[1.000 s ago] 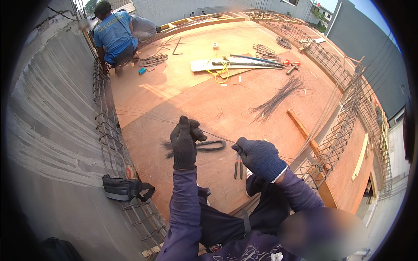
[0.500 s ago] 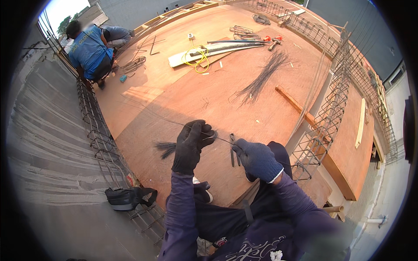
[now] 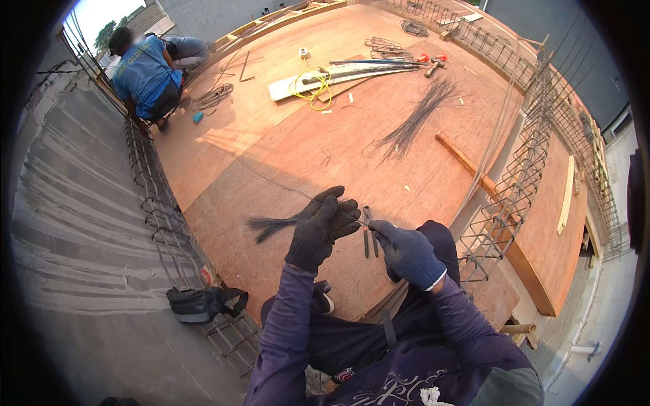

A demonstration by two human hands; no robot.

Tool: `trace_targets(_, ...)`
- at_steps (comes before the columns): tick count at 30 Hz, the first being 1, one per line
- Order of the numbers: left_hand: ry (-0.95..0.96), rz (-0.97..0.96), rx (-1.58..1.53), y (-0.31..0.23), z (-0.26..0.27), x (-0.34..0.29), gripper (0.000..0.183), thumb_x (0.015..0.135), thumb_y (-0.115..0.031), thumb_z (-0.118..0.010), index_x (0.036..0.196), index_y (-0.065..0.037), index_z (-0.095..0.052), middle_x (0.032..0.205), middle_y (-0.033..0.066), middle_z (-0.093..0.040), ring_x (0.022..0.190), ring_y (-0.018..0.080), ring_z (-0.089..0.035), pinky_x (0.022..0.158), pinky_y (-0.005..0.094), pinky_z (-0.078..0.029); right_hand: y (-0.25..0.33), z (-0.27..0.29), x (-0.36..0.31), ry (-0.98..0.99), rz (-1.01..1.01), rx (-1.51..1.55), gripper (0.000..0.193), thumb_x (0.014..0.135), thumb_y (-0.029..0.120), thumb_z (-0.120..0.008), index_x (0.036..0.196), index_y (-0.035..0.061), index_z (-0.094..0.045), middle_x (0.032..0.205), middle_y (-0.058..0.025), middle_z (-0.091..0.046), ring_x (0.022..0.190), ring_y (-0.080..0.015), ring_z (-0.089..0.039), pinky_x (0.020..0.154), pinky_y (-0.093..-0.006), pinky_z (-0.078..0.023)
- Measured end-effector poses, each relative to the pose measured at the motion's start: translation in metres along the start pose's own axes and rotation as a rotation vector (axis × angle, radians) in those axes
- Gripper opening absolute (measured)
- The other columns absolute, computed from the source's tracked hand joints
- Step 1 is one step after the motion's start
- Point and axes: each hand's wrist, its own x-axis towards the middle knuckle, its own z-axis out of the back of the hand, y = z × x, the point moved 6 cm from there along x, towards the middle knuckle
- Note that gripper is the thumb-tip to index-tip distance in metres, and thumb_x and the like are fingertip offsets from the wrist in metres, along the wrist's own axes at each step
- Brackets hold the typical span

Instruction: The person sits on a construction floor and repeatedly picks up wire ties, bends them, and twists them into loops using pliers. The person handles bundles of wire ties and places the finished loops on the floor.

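My left hand (image 3: 318,230), in a black glove, is loosely closed on a long thin wire (image 3: 271,183) that trails off toward the far left over the plywood. To its right, my right hand (image 3: 412,256), in a blue-grey glove with a white cuff, pinches the same wire's near end between thumb and forefinger. A pair of pincers (image 3: 370,233) lies on the boards between the hands. Partly hidden behind my left hand is a small bundle of dark wires (image 3: 271,224). A larger bundle of wires (image 3: 423,118) is spread farther off.
A co-worker in a blue shirt (image 3: 142,74) crouches at the far left. Rebar cages (image 3: 504,223) run along both sides. A yellow cord (image 3: 311,98) lies over a pale plank, near a hammer (image 3: 433,68). A wooden bar (image 3: 467,162) is at the right, a black bag (image 3: 196,306) at the left.
My hands have moved slightly closer together, and the left fingers have uncurled a little. The whole view has shifted slightly.
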Motion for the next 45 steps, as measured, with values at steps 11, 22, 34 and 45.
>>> trace_targets(11, 0.000, 0.019, 0.051, 0.000, 0.000, 0.001, 0.054, 0.112, -0.032, -0.055, 0.152, 0.002, -0.045, 0.118, 0.0227, -0.072, 0.106, 0.0312, -0.076, 0.086, 0.0425, -0.068, -0.010, -0.005, 0.000, 0.126, -0.088, 0.018, 0.021, 0.102, 0.020, -0.065, 0.121, 0.0114, -0.069, 0.089, -0.0182, -0.075, 0.078, -0.0389, -0.074, 0.067, -0.0448, -0.057)
trace_targets(22, 0.004, -0.013, 0.065, -0.003, 0.008, -0.001, 0.059, 0.110, -0.034, -0.060, 0.154, 0.002, -0.043, 0.116, 0.0212, -0.074, 0.106, 0.0324, -0.076, 0.085, 0.0441, -0.068, -0.007, 0.002, -0.015, 0.112, -0.095, 0.204, 0.021, 0.103, 0.018, -0.066, 0.120, 0.0085, -0.073, 0.087, -0.0188, -0.075, 0.077, -0.0374, -0.074, 0.066, -0.0441, -0.057)
trace_targets(34, -0.193, -0.178, 0.117, -0.036, 0.025, -0.004, 0.046, 0.111, -0.026, -0.059, 0.144, 0.004, -0.054, 0.113, 0.0186, -0.074, 0.097, 0.0283, -0.077, 0.081, 0.0409, -0.067, -0.008, 0.007, -0.015, 0.193, -0.114, 0.193, 0.022, 0.100, 0.013, -0.067, 0.116, -0.0016, -0.074, 0.096, -0.0205, -0.077, 0.083, -0.0318, -0.077, 0.073, -0.0382, -0.057)
trace_targets(45, -0.318, -0.339, 0.033, -0.063, 0.075, -0.010, 0.041, 0.111, -0.025, -0.058, 0.140, 0.003, -0.055, 0.115, 0.0175, -0.073, 0.101, 0.0267, -0.076, 0.080, 0.0380, -0.067, -0.025, 0.025, -0.040, 0.051, -0.085, 0.271, 0.019, 0.102, 0.014, -0.067, 0.116, 0.0034, -0.072, 0.080, -0.0199, -0.072, 0.071, -0.0352, -0.073, 0.062, -0.0403, -0.055)
